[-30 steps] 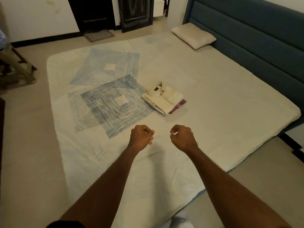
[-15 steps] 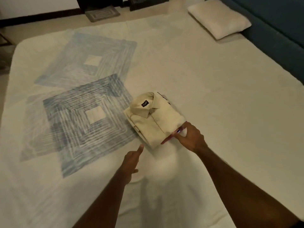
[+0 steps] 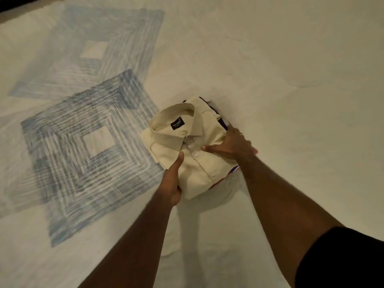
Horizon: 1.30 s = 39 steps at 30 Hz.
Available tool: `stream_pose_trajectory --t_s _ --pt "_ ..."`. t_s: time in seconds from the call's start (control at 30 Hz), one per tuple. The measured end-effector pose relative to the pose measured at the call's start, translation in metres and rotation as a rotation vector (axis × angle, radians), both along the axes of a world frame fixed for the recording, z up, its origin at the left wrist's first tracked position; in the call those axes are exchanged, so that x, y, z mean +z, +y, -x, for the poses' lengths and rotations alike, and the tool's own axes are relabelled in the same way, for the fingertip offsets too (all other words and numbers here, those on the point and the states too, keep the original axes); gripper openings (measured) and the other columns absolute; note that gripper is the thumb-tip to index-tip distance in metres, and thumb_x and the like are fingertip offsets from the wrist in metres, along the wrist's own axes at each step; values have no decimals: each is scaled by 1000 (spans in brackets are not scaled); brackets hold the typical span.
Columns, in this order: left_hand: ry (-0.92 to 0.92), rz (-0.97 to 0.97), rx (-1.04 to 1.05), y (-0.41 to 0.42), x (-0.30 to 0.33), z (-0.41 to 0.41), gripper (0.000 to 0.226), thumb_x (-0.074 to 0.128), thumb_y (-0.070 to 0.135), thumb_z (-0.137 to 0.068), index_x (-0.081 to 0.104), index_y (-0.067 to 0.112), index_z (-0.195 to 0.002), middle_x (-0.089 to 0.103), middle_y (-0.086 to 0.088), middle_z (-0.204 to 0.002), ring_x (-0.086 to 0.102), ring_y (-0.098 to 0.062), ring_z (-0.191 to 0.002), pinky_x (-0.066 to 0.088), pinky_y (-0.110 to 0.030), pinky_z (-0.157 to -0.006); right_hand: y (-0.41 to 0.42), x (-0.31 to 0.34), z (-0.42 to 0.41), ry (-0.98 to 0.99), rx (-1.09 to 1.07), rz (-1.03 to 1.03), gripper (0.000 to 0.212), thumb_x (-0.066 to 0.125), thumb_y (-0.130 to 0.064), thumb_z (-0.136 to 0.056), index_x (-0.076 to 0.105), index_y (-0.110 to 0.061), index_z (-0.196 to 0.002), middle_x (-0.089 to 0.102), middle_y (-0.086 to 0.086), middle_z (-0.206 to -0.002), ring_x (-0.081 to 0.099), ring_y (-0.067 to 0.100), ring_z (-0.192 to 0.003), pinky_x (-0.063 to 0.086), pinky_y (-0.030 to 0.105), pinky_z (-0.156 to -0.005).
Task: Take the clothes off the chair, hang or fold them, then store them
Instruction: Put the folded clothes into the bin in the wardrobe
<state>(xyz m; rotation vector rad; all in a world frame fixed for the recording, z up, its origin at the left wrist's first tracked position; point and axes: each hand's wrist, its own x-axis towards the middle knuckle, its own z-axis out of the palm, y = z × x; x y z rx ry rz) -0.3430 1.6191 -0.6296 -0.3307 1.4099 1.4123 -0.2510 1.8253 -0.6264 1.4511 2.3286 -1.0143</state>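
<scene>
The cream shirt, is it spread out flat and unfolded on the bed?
No, the cream shirt is folded into a compact stack, collar on top, with the left hand and right hand gripping its sides.

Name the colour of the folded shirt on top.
Pale cream folded shirt, with a black collar label; the head view shows it.

1. I see a bed (image 3: pixel 291 59) covered by a cream sheet, filling almost the whole view.
2. Blue squares (image 3: pixel 83 129) are printed on its left part.
3. The light is dim and warm.
</scene>
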Motion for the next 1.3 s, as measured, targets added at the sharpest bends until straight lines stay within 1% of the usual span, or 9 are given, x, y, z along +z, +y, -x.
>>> stream_pose_trajectory --t_s 0.13,0.23,0.4,0.5,0.67,0.77,1.0,1.17,1.3 --pt "20 61 43 5 -15 13 99 96 61 -49 60 27 -135 72 -6 -123 70 -31 -112 55 -57 -95 4 -7 7 -68 22 -153 153 67 -97 -42 7 -21 -160 10 12 -167 16 39 -152 17 67 -115" --pt "-4 92 23 12 -22 16 97 99 54 -48 59 26 -132 72 -9 -122 71 -36 -108 55 -63 -89 8 -11 10 -17 34 -123 146 70 -94 -43 20 -15 -155 36 16 -155 36 39 -142 32 60 -113" --pt "156 217 75 1 -17 -9 58 88 18 -75 61 13 -126 71 -11 -121 69 -32 -107 56 -58 -92 -13 -7 -19 176 -155 277 127 87 -74 -53 33 -11 -149 49 13 -148 51 34 -133 47 48 -106" --pt "75 145 34 -45 -4 -42 52 82 6 -77 63 13 -126 74 -12 -115 70 -34 -106 56 -59 -92 -54 -7 -66 250 -222 433 124 92 -70 -47 37 -20 -147 55 4 -144 55 26 -128 48 47 -107" --pt "-210 179 -150 -147 15 -118 82 88 16 -52 61 9 -129 73 -17 -117 68 -38 -111 54 -52 -98 -146 3 -166 379 -251 710 94 100 -33 -57 53 -33 -137 71 -6 -125 68 18 -115 55 46 -99" --pt "-271 127 -62 -185 24 -157 67 83 24 -65 66 8 -128 71 -21 -121 68 -40 -111 53 -53 -100 -195 20 -215 352 -255 855 79 94 -11 -65 57 -26 -133 74 -4 -119 70 19 -111 58 42 -94" --pt "-166 45 84 -220 62 -184 63 81 20 -66 65 12 -126 73 -20 -113 71 -41 -103 56 -55 -91 -252 51 -244 414 -350 844 94 99 -25 -46 59 -21 -131 75 4 -115 71 27 -107 61 45 -87" --pt "-58 -20 124 -291 124 -171 61 80 19 -71 65 8 -129 72 -21 -118 69 -40 -109 51 -58 -100 -313 120 -220 526 -253 883 78 91 -7 -54 62 -16 -125 76 5 -113 72 25 -107 60 32 -81" --pt "129 -62 177 -397 200 -161 66 80 20 -71 61 12 -134 73 -13 -121 70 -32 -110 58 -47 -93 -404 189 -193 559 -86 935 84 99 -20 -48 65 -11 -124 75 13 -115 70 33 -110 58 50 -93"
